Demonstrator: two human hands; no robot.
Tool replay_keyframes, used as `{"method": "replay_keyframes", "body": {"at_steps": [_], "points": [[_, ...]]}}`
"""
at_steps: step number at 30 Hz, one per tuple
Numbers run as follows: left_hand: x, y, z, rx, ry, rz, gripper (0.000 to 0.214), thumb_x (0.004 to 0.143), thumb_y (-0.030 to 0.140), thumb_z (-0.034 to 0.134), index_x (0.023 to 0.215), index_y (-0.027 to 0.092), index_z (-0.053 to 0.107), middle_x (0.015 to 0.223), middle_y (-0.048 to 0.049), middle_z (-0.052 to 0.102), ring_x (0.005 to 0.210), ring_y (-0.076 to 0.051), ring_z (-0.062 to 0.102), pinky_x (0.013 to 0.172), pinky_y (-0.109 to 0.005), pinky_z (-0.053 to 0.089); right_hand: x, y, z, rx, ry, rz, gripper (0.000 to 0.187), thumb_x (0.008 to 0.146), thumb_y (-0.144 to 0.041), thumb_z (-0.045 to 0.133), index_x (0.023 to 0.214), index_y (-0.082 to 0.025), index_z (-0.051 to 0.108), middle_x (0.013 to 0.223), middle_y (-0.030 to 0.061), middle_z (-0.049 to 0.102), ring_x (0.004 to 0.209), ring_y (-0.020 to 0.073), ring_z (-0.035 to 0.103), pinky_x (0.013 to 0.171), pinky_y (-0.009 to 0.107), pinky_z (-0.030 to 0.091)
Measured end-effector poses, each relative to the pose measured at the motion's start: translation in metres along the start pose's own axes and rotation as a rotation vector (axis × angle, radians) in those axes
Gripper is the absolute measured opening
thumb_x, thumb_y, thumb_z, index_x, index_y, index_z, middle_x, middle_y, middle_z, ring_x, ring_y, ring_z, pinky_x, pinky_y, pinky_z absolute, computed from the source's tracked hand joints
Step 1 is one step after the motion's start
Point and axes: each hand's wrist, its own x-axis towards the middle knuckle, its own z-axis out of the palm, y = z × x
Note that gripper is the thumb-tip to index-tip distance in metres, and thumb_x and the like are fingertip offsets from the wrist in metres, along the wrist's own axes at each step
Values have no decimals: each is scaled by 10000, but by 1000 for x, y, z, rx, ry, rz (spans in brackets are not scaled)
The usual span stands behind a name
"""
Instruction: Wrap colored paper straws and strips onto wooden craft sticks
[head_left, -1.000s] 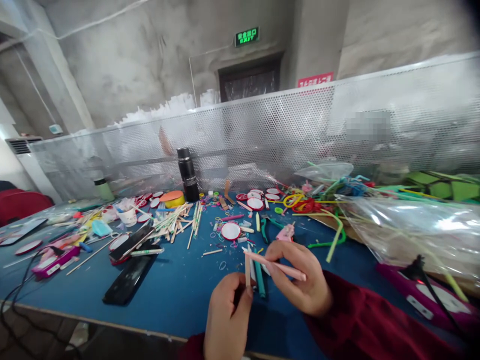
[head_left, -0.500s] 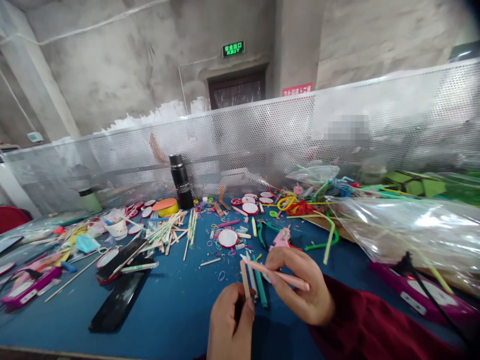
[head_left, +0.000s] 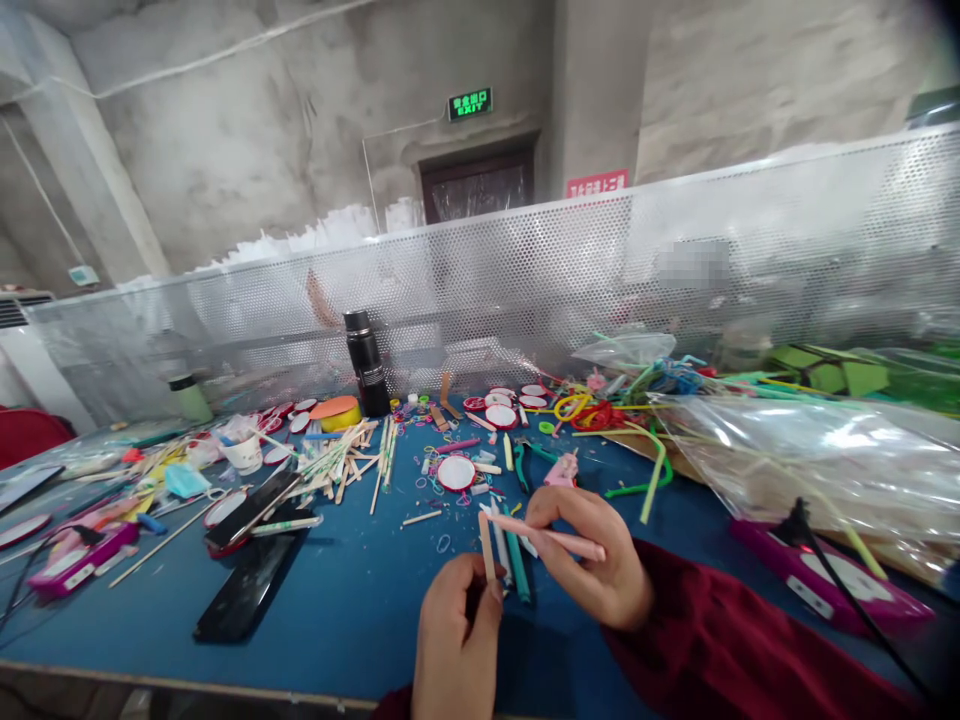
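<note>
The wooden stick (head_left: pixel 487 548) now leans farther left. Left hand (head_left: pixel 456 622) pinching it, right hand (head_left: pixel 611 578) gripping the pink pen (head_left: pixel 511 523), we should steady the stick, moving only the pen.

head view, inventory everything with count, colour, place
table: one, blue, foreground
screen: one, grey, behind table
exit sign: one, green, above screen
flask: one, black, near screen
bottle: one, pale green, back left
mask: one, light blue, left
phone-like slabs: two, black, overlapping, left
power strips: two, purple, both sides
loose sticks: many, pale, centre left
rimmed discs: several, white and red, scattered
plastic sheeting: some, clear, right
other clutter: uncountable, mixed, tabletop
flat stick: one, tan, left hand
slim rod: one, pink, right hand
left hand: one, red-sleeved, centre
right hand: one, red-sleeved, centre right
</note>
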Motion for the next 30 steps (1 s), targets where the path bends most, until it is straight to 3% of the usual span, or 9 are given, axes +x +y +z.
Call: {"method": "replay_keyframes", "body": {"at_steps": [14,20,30], "points": [[2,9,-3,-42,-32,-30,273,974,378,514,832,182,639,762,-23,642,709,-165,556,680,-265,406,7,-6,-1,29,-8,30,150,932,-250,551,790,-219,588,662,-13,606,568,126,561,547,263,411],[2,10,-4,-57,-33,-13,226,961,329,520,919,178,681,766,-17,644,679,-153,544,645,-254,397,3,1,2,57,-1,21,137,918,-263,567,791,-215,592,666,-15,598,558,123,546,535,264,400],[3,9,-2,-84,-36,13,310,973,415,512,895,168,680,725,-10,625,626,-139,517,595,-241,377,5,-2,2,69,-22,74,146,899,-275,559,769,-210,578,651,-18,570,552,123,511,530,265,384]]}}
